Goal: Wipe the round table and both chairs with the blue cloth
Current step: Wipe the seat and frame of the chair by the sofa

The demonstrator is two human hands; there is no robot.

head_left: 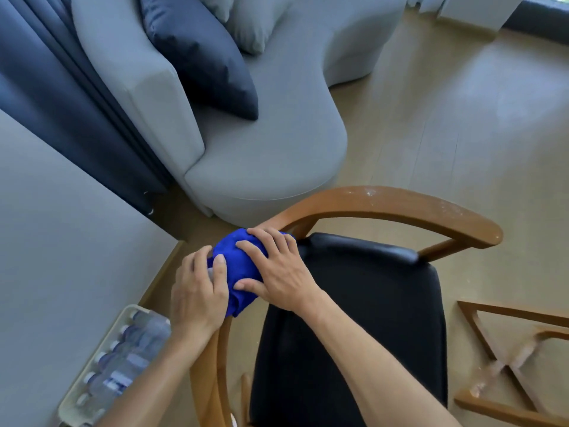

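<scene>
The blue cloth (235, 272) lay bunched on the curved wooden rail of the chair (385, 201), left of centre in the frame. The right hand (274, 269) pressed on it with spread fingers, while the left hand (198, 295) gripped its left edge.

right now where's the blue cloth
In the head view the blue cloth sits bunched on the wooden chair's curved armrest, at its left bend beside the black seat, pressed between the left hand and the right hand.
</scene>
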